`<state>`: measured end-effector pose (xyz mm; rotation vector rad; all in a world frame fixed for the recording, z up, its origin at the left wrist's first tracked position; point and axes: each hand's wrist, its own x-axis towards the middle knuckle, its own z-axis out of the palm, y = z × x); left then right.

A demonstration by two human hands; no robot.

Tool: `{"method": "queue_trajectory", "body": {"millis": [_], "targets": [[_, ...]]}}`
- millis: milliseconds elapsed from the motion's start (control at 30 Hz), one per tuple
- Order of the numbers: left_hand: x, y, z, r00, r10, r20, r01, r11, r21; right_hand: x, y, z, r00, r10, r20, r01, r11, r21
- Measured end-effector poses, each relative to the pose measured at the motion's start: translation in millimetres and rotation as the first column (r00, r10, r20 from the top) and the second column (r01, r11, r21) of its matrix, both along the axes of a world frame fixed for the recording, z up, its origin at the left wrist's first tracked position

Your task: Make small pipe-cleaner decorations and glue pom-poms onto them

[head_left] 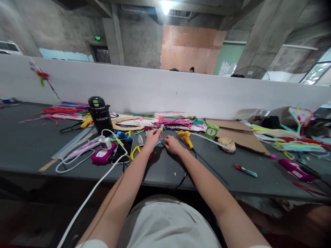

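Note:
My left hand [153, 138] is closed in a pinch on a small light-blue fuzzy piece [162, 127], which sticks up past the fingertips and looks like pipe cleaner. Close beside it, my right hand [172, 144] has its fingers bent together at more light blue low between the hands; whether it grips this is too small to tell. Just right of my right hand lies a yellow hot glue gun [185, 137], its black cord trailing toward the table's front edge. Scissors [140, 140] with yellow and red handles lie left of my left wrist, partly hidden by my forearm.
A black bottle [99, 115] stands at left, near a white charger [104, 142] on a magenta box and a phone [122, 151]. Pink pipe cleaners [174, 121] lie behind my hands. Cardboard [243, 136], a green box [211, 131] and a cutter [245, 170] lie right.

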<state>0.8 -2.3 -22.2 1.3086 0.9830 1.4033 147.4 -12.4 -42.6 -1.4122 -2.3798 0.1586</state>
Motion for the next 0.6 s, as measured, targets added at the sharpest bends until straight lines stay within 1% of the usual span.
{"method": "queue_trajectory", "body": {"millis": [67, 133, 400, 467, 500, 567, 600], "targets": [[0.6, 0.7, -1.2, 1.0, -0.012, 0.0, 0.012, 1.0, 0.008, -0.6, -0.4, -1.4, 0.996, -0.031, 0.078, 0.03, 0.999, 0.01], [0.6, 1.1, -2.1, 1.0, -0.018, -0.008, 0.019, 1.0, 0.017, 0.0, -2.2, -0.8, 0.994, -0.047, 0.101, 0.045, 0.999, 0.016], [-1.1, 3.7, -5.3, 0.998, -0.013, -0.055, 0.015, 0.999, 0.044, 0.7, -0.4, -4.1, 0.998, -0.055, 0.025, 0.052, 0.992, 0.118], [-1.4, 4.4, -6.1, 0.998, -0.008, -0.067, 0.012, 0.999, 0.05, 2.6, 1.0, -4.8, 0.998, -0.052, -0.038, 0.056, 0.989, 0.139], [-1.3, 4.6, -6.7, 0.997, -0.007, -0.079, 0.011, 0.999, 0.052, 3.9, 1.5, -4.5, 0.994, -0.056, -0.094, 0.069, 0.988, 0.14], [-0.4, 4.9, -8.6, 0.993, 0.0, -0.117, 0.006, 0.999, 0.054, 7.0, 1.9, -2.9, 0.959, -0.069, -0.274, 0.099, 0.99, 0.096], [0.5, 5.0, -9.9, 0.99, 0.007, -0.141, 0.001, 0.998, 0.055, 8.5, 1.7, -1.7, 0.919, -0.074, -0.388, 0.1, 0.994, 0.048]]}}
